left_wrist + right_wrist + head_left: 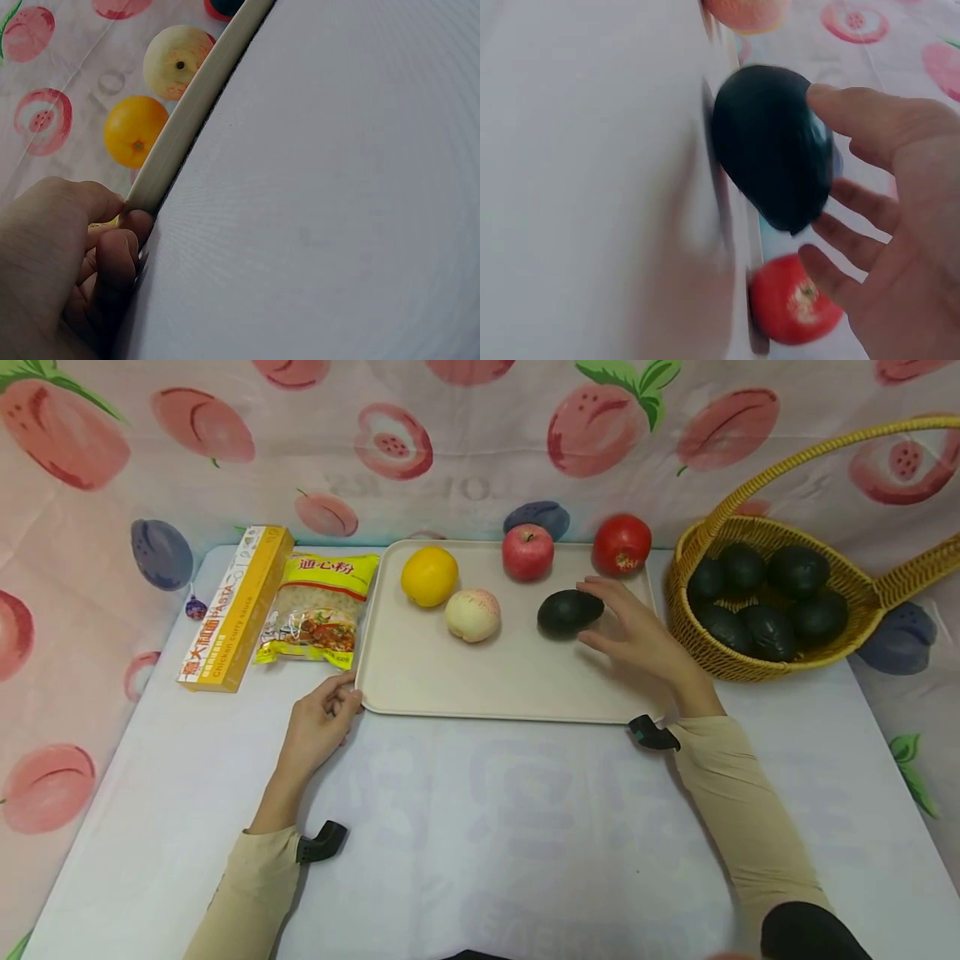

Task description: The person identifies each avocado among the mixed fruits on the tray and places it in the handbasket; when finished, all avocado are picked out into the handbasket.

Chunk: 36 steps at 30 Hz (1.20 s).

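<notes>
A dark avocado (570,614) lies on the right half of a beige tray (480,685). My right hand (637,631) is at the avocado's right end, fingers spread and loosely bent to either side of it. In the right wrist view the thumb tip overlaps the edge of the avocado (772,146), and the other fingers of the hand (907,202) reach behind its narrow end. At the tray's front left corner, my left hand (322,718) pinches the rim. The left wrist view shows fingertips of that hand (67,255) at the tray rim (176,135).
On the tray also sit an orange (430,576), a pale peach (472,615), a pink-red apple (528,552) and a red round fruit (622,545). A handled wicker basket (678,610) with several avocados stands right. Left are a pasta box (236,610) and a yellow food bag (318,610).
</notes>
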Motion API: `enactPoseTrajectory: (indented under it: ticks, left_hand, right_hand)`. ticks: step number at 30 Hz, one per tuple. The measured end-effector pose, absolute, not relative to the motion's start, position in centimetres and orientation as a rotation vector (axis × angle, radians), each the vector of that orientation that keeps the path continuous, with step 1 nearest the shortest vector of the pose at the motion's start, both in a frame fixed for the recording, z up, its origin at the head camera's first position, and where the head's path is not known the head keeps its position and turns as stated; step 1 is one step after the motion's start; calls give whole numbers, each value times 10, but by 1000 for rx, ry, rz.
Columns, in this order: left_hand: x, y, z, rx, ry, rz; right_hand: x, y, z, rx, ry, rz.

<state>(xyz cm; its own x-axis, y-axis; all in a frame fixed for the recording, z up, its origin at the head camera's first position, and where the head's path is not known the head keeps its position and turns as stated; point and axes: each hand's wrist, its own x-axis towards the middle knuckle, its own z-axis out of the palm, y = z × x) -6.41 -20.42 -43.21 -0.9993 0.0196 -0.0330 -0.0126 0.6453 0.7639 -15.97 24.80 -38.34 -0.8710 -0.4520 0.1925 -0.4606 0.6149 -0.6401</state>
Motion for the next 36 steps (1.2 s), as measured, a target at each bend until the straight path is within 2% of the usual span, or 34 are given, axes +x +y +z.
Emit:
enactPoseTrajectory:
  ticks: [18, 36]
  left_hand:
    - [-64, -202, -432, 11, 2824, 1292]
    - [-63, -204, -432, 4, 2822, 1290]
  right_hand:
    - [-167, 228, -390, 651, -2916, 1042]
    - [-151, 240, -358, 619, -2652, 1192]
